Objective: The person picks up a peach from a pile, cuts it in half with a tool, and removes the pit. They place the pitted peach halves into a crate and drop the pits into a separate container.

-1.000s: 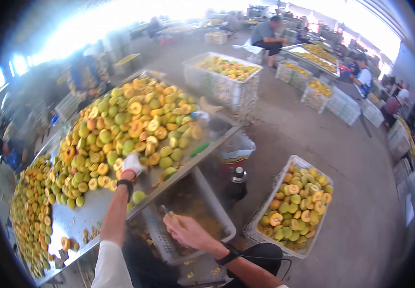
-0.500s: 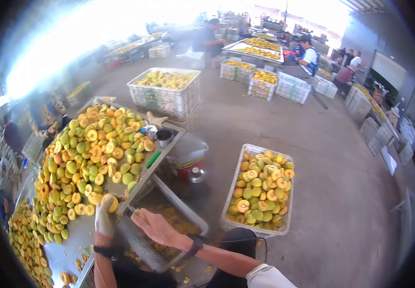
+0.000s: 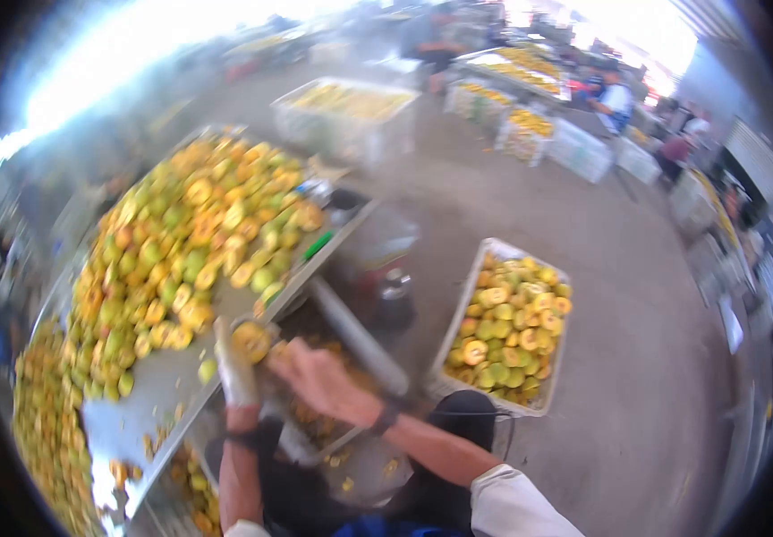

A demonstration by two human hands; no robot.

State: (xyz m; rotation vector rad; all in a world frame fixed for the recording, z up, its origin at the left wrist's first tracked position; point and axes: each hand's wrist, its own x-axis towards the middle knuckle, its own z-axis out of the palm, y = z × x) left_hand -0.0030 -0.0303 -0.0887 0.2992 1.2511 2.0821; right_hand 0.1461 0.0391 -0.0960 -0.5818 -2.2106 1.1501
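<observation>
My left hand (image 3: 238,374), in a pale glove, holds a peach half (image 3: 250,342) beside the edge of the metal table (image 3: 149,407), cut face showing. Close to it on the right is my bare right hand (image 3: 319,380), fingers closed. A small metal tool shows at its fingertips in the earlier view; motion blur hides it now. Heaped on the table are many yellow-green peach halves (image 3: 167,259). Below my hands stands a crate (image 3: 360,336) with orange scraps inside, partly covered by my right arm.
A white crate of peach halves (image 3: 516,340) stands on the floor to the right. A green-handled item (image 3: 318,245) and a dark cup (image 3: 344,201) sit along the table's edge. Behind is another full crate (image 3: 342,112). Other people work farther back.
The view has shifted, so the scene sits differently in the frame. My left hand has drawn back from the heap with a peach half, and my right hand stays close to it.
</observation>
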